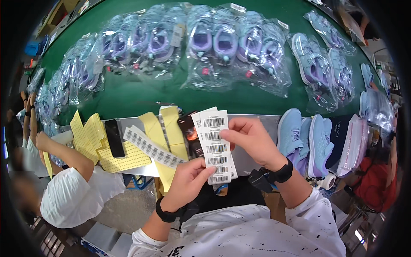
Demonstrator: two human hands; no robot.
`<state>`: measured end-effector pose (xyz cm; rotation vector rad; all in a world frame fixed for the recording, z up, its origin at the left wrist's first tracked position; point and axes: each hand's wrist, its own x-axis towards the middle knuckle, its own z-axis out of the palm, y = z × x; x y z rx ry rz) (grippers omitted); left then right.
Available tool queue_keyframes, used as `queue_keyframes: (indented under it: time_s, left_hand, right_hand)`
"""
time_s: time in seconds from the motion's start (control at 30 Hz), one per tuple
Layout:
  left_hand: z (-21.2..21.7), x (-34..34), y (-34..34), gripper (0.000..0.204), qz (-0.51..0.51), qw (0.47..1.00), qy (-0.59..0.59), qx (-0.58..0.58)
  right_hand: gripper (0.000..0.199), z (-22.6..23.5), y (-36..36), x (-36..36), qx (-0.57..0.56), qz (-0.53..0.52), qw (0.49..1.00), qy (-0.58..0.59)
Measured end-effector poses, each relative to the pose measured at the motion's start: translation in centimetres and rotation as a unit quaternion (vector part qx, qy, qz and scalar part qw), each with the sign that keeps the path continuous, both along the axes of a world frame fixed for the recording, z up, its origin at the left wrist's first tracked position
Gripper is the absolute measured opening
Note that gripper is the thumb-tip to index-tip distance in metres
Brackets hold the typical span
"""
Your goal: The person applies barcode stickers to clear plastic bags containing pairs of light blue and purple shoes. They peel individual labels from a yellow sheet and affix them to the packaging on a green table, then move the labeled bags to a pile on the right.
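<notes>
Both my hands hold white strips of barcode stickers (217,148) fanned upright in front of me. My left hand (187,182) pinches them near the lower left, its thumb lying over the front strip. On the upper right edge, my right hand (252,139) grips the strips between thumb and fingers. Another sticker strip (152,147) lies slantwise just left of them, over folded yellow paper (169,128). A phone with a lit picture (189,128) sits partly hidden behind the stickers. Light blue sneakers (291,130) stand to the right of my right hand.
Bagged blue and purple sneakers (214,38) line the green table (162,92). A dark phone (114,138) rests on yellow sheets (87,128) at left, near a co-worker's arm (68,154). Beyond the sneakers at right are a dark box (339,137) and stacked clear bags (353,143).
</notes>
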<state>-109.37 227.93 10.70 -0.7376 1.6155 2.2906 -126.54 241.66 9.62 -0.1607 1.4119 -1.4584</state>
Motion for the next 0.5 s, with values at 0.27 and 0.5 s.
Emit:
queue_keyframes:
  time_s: [0.27, 0.5]
  left_hand:
    - [-3.4, 1.4, 0.0, 0.013, 0.221, 0.966, -0.117, -0.059]
    - [-9.9, 9.0, -8.0, 0.019, 0.310, 0.902, -0.236, -0.183]
  right_hand:
    - [0.021, -2.3, 5.1, -1.0, -0.007, 0.021, 0.998, -0.055]
    - [0.020, -5.4, 8.5, 0.8, 0.036, 0.052, 0.995, -0.083]
